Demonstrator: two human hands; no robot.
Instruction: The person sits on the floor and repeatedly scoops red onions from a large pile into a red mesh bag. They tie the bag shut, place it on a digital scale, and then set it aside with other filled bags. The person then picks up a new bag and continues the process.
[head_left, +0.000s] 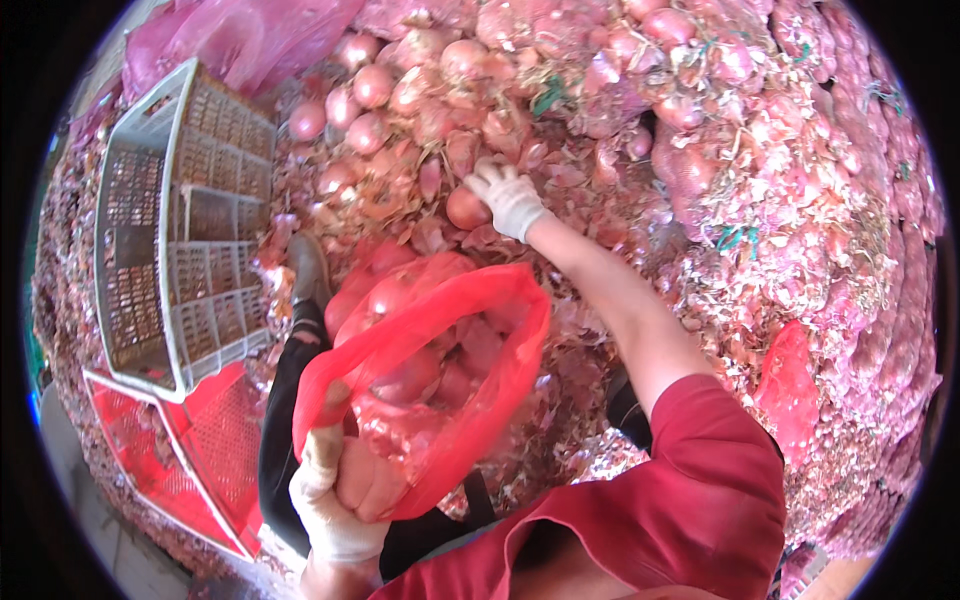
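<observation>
A red mesh bag (517, 360) hangs with its mouth held wide, and several onions show inside it. Its near rim is gripped by my left hand (337, 487), which wears a white glove with bare fingertips. Beyond the bag, my right hand (504, 196), also in a white glove, reaches down to the heap and touches a red onion (469, 208); whether the fingers close round it cannot be told. Loose onions (371, 86) and dry skins lie around and beyond that hand.
At the left a grey plastic crate (176, 225) lies on its side, beside a red plastic crate (180, 442). A pink plastic sack (240, 37) is at the upper left. Filled mesh sacks (885, 300) are stacked at the right. A red mesh bag (789, 390) lies on the skins.
</observation>
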